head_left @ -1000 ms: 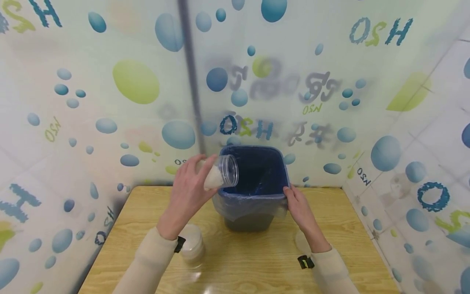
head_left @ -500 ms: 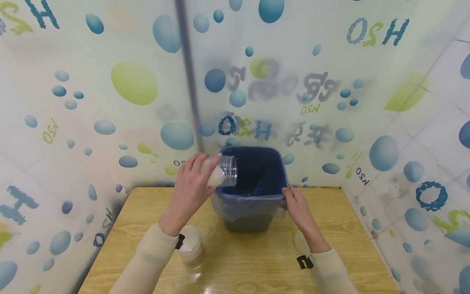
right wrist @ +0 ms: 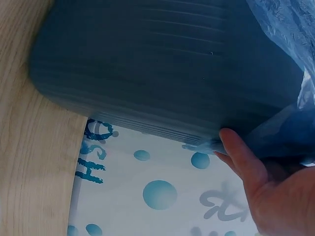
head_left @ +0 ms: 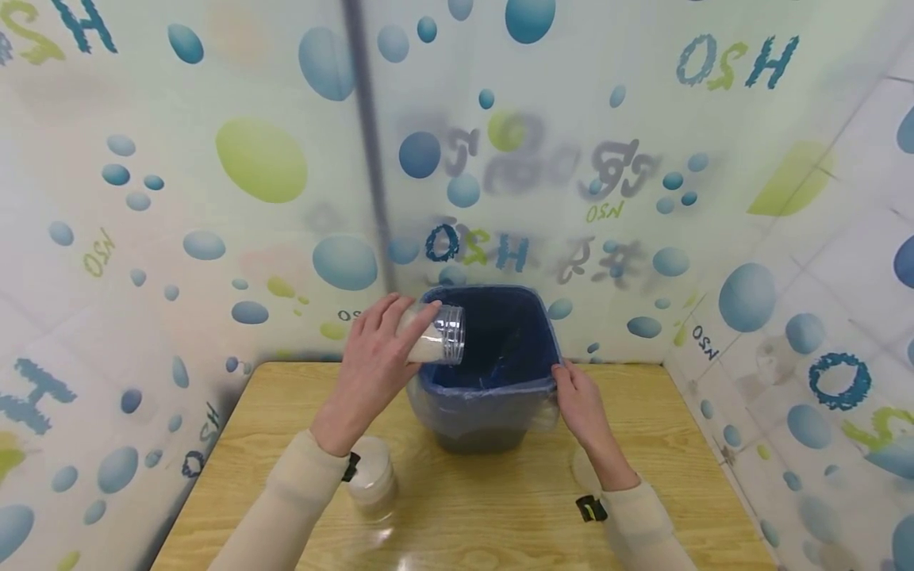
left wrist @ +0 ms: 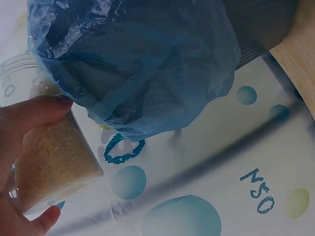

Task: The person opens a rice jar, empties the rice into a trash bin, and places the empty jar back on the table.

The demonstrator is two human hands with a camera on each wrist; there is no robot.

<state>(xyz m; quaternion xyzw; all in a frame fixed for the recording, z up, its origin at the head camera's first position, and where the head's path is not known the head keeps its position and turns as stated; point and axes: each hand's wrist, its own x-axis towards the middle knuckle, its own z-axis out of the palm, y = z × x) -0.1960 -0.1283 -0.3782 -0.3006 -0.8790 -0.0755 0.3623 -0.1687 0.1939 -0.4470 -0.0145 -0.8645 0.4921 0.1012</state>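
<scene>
A person's left hand holds a clear plastic jar of pale, rice-like grains in a curled grip. The jar is tipped on its side, with its open mouth over the left rim of a dark blue square bin lined with a thin blue plastic bag. The right hand rests against the bin's right rim, fingers touching the bag's edge. The bin stands at the back of a light wooden desk. 1 more clear jar of pale grains stands upright near the left wrist.
</scene>
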